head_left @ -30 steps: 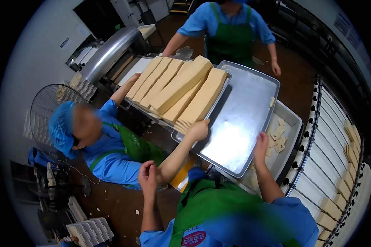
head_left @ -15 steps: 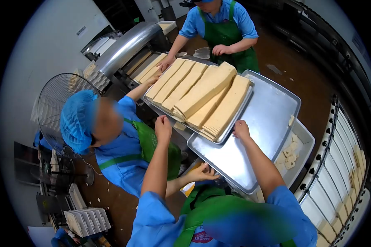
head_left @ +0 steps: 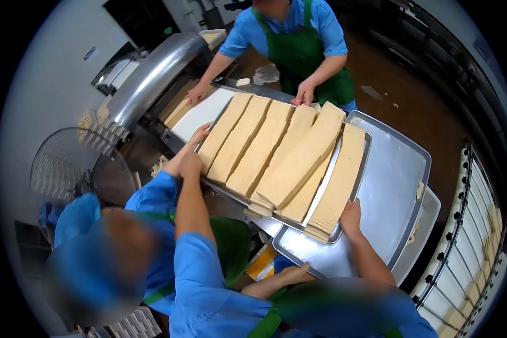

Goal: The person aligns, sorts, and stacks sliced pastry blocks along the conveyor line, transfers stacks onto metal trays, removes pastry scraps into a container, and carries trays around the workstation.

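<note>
A metal tray [head_left: 368, 147] carries several long, pale, layered dough strips [head_left: 263, 149] side by side, with one lying askew across others. My left hand [head_left: 191, 164] is closed at the tray's left edge, its fingertips partly hidden. On the right edge, my right hand [head_left: 351, 218] grips the tray's rim near the front corner. Beneath it and to the right lies a second metal tray [head_left: 391, 169] with a bare shiny surface. Beside my left hand, a co-worker's hand [head_left: 200, 135] also touches the loaded tray's left side.
A co-worker in a green apron [head_left: 296, 48] stands across, one hand at the tray's far edge. Another co-worker's hand [head_left: 298, 274] is at the lower tray's front corner. A steel machine [head_left: 152, 73] stands left, a fan [head_left: 79, 163] nearer, a white bin [head_left: 428, 225] and rack [head_left: 462, 248] right.
My left hand has moved from above the front edge to the tray's left edge. My right hand now grips its right rim. The far co-worker's hands have shifted; the view has turned.
</note>
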Tool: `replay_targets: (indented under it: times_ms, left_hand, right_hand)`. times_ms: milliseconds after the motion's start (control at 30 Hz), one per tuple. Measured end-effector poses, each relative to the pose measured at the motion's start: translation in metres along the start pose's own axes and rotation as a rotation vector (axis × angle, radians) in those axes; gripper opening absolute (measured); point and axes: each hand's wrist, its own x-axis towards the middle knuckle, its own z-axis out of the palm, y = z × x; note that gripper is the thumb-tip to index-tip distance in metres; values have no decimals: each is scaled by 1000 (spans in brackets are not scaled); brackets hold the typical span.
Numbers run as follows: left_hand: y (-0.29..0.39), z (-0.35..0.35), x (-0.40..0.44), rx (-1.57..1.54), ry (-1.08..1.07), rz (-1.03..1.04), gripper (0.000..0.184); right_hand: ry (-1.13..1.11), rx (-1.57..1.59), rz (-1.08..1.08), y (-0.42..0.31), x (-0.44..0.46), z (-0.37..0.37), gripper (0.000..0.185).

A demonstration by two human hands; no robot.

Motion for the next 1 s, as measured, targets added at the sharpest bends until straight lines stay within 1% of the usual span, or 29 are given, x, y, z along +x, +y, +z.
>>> replay_targets:
  times_ms: [33, 67, 100, 167, 200, 233, 267, 300, 333, 367, 433, 467, 500, 567, 633, 700, 800, 833, 900, 933, 967, 1000]
  left_hand:
    - [-18, 14, 33, 79, -153, 78, 38]
    - [-11, 14, 40, 88, -170, 119, 38]
    - [2, 10, 31, -321, -231, 309, 43]
    - [30, 2, 26, -1164, -381, 628, 58]
    - [38, 3, 49, -1143, -543, 497, 58]
    - [53, -6, 54, -1105, -694, 358, 58]
    - [60, -6, 51, -1140, -646, 296, 58]
    - [70, -24, 18, -1170, -589, 233, 58]
    - [69, -22, 11, -1309, -506, 467, 57]
    - [68, -20, 4, -1448, -437, 709, 57]
    - [96, -15, 36, -1317, -684, 519, 41]
    - [95, -10, 26, -1281, -719, 444, 38]
    - [89, -8, 5, -1269, -704, 407, 37]
    - [81, -5, -42, -1253, -656, 362, 33]
    - [84, 1, -87, -1228, -628, 332, 31]
    - [98, 4, -123, -1189, -598, 325, 30]
    - [122, 14, -182, -1138, -558, 313, 31]
    - [130, 16, -200, -1120, -543, 313, 32]
    - [146, 12, -234, -1081, -500, 331, 35]
    - [153, 5, -255, -1034, -450, 375, 36]
    - [151, 11, -259, -1027, -418, 367, 35]
    - [151, 16, -261, -932, -374, 396, 36]
  right_hand:
    - [6, 17, 0, -2, 2, -3, 23]
    - [-21, 9, -16, -6, 6, -9, 28]
    - [-39, -5, -24, -5, 10, -18, 32]
    - [-18, -4, -10, -2, 18, -27, 34]
    - [-12, -99, 14, 3, 23, -33, 34]
    - [16, -100, 38, 10, 28, -39, 34]
    - [14, -112, -2, 12, 30, -44, 33]
    - [8, -119, -46, 10, 34, -51, 33]
    - [6, -97, -42, 10, 35, -64, 33]
    - [-7, -117, -8, 21, 41, -75, 30]
    - [48, 103, -160, 52, 43, -100, 23]
    - [76, 122, -118, 54, 37, -123, 25]
    - [101, 141, -76, 40, 23, -150, 27]
    - [78, 270, -5, 13, 0, -205, 30]
    - [108, 334, -61, 29, -13, -261, 30]
    - [109, 118, -120, 57, -24, -320, 31]
    - [171, 162, -141, 50, -44, -372, 31]
    - [153, 158, -154, 48, -47, -388, 31]
    - [107, 210, 3, 52, -52, -413, 32]
    - [78, 217, 77, 59, -52, -425, 34]
    - [66, 216, 71, 65, -51, -428, 34]
    - [104, 257, 123, 75, -50, -433, 33]
